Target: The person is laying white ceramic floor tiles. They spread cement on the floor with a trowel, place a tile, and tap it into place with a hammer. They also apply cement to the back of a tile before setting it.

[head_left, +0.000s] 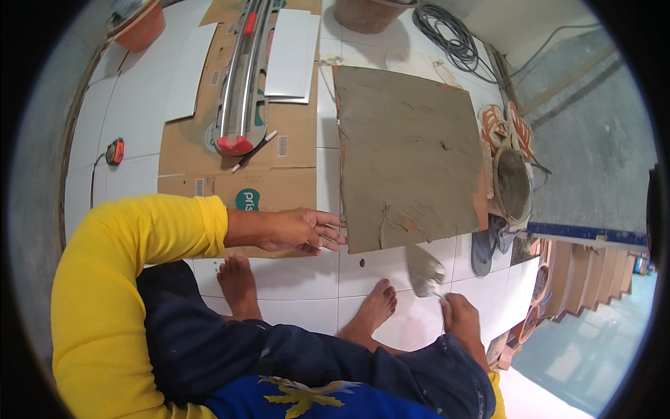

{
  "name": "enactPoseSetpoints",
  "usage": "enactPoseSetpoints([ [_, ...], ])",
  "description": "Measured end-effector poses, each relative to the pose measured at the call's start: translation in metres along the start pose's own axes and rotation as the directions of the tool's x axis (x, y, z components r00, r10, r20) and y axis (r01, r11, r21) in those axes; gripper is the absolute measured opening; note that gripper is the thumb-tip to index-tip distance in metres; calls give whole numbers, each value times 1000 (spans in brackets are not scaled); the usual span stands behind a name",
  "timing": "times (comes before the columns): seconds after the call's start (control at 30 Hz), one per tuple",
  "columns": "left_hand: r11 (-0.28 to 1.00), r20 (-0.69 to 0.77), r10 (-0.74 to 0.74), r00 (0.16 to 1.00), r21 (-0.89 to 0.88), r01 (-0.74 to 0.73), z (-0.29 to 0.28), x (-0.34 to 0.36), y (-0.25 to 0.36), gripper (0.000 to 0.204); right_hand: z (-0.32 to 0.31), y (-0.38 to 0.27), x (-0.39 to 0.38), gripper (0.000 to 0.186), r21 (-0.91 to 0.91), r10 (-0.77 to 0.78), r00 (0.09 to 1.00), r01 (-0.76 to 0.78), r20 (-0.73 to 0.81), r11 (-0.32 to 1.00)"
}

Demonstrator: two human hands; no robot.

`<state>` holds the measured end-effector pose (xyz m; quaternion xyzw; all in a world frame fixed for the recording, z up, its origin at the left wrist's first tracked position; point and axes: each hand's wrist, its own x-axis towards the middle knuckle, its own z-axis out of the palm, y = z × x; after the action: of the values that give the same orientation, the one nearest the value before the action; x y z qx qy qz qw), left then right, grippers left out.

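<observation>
Centre of frame: a large square tile (408,157) lies face down on the white tiled floor (139,105), its back spread with grey mortar; bare orange shows along the right edge and lower corner.

Left hand (300,229), mid-frame, reaches in from the yellow sleeve (139,230). Fingers are extended and slightly spread, tips touching or just at the tile's lower left edge. Nothing gripped.

Right hand (459,314), lower right, is closed around the handle of a trowel (424,271). The blade is caked with mortar, pointing up toward the tile's lower edge, just below it. Cannot tell whether blade and tile touch.

Two bare feet (241,283) on the floor below the tile, between the hands.

Left of the tile: flattened cardboard (293,133). On it lies a long tile cutter (241,84) with red parts, a marker (255,151) just beside its lower end, and a white tile piece (289,56) at upper centre. Another white strip (188,73) lies at upper left.

Far left: a small red tape measure (114,151). Top left corner: an orange bucket (139,24). Top centre: a second bucket (366,14), with coiled cable (450,35) to its right.

Right of the tile: a bucket of mortar (513,185), sandals (502,126) just above it. Stairs (586,272) descend at lower right.
</observation>
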<state>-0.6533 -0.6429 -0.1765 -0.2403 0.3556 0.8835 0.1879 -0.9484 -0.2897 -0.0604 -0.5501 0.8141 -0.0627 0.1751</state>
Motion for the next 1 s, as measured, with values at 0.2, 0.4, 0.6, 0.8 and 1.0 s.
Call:
enactPoseSetpoints([
  [0.2,985,-49,5,999,175,4,-24,-18,8,70,-67,-74,44,24,542,121,704,-634,700,552],
  [0.4,954,-148,208,967,251,-167,-55,-36,39,65,-25,-134,75,27,380,-53,380,-889,924,255],
  [0.6,941,-315,302,900,248,-230,-70,-76,56,60,12,-154,85,32,528,15,530,-847,848,52],
  [0.8,975,-381,193,904,176,-135,-95,-87,14,55,35,-155,162,29,788,34,799,-598,600,149],
  [1.0,633,-131,487,863,734,-246,-88,-84,13,50,-20,-86,142,26,797,149,940,-340,308,500],
])
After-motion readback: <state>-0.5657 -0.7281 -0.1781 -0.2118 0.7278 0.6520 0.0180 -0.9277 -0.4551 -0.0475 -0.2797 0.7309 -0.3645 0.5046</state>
